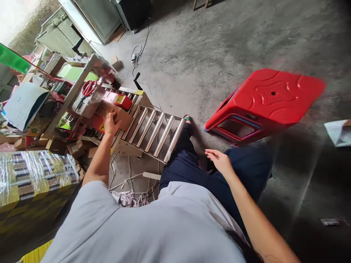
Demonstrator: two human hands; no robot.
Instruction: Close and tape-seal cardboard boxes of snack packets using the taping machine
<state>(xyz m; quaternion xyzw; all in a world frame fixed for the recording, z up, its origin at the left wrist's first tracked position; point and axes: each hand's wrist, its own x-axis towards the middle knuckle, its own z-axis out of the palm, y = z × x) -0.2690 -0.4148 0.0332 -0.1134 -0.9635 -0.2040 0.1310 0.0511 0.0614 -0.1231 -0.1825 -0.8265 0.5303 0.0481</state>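
My left hand is at the case-sealing machine, its fingers bent against a brown cardboard box. The box lies at the machine's outlet, where the metal roller conveyor begins. Just behind it sits a red block with a yellow warning label, part of the machine. Over my lap hangs my right hand, with nothing visible in it. Its fingers are loosely stretched and apart from any object. The undersides of both hands are hidden.
A red plastic stool stands to the right front on the concrete floor. A plastic-wrapped stack is at the left. White cables and a power strip lie beneath the conveyor. Red-handled scissors rest on the machine.
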